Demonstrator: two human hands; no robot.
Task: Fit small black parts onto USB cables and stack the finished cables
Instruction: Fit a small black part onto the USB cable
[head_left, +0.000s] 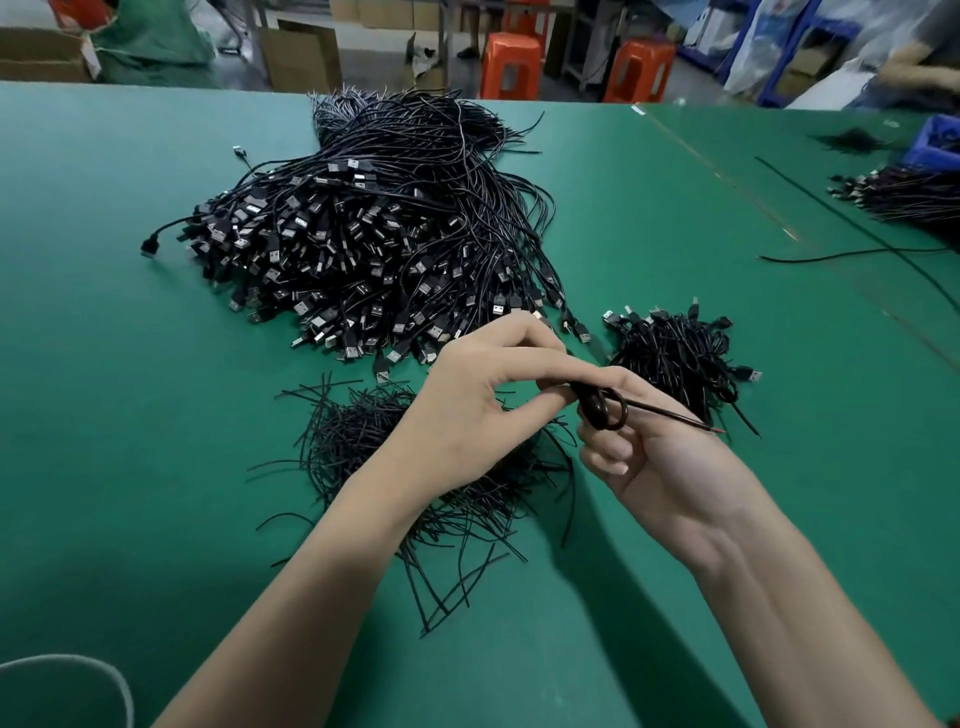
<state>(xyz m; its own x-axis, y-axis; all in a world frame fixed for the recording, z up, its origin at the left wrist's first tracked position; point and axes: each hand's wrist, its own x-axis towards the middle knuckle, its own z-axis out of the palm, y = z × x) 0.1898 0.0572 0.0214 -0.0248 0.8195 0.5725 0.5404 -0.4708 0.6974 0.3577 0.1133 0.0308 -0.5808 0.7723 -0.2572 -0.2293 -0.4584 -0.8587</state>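
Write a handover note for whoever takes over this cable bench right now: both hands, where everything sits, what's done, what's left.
Left hand: pinches the held cable.
Right hand: grips the same cable's loop, with its free end pointing right.
On the green table: the big pile of USB cables lies beyond the hands, the loose black parts under the left wrist, and the small stack of coiled cables to the right.
Done: apparently only that small stack.
Left: stack the held cable (cannot tell if its part is fitted), then work through the big pile.

2 forearms (311, 597), left hand (467, 410) and right hand (660, 462) are bare, with short nails.
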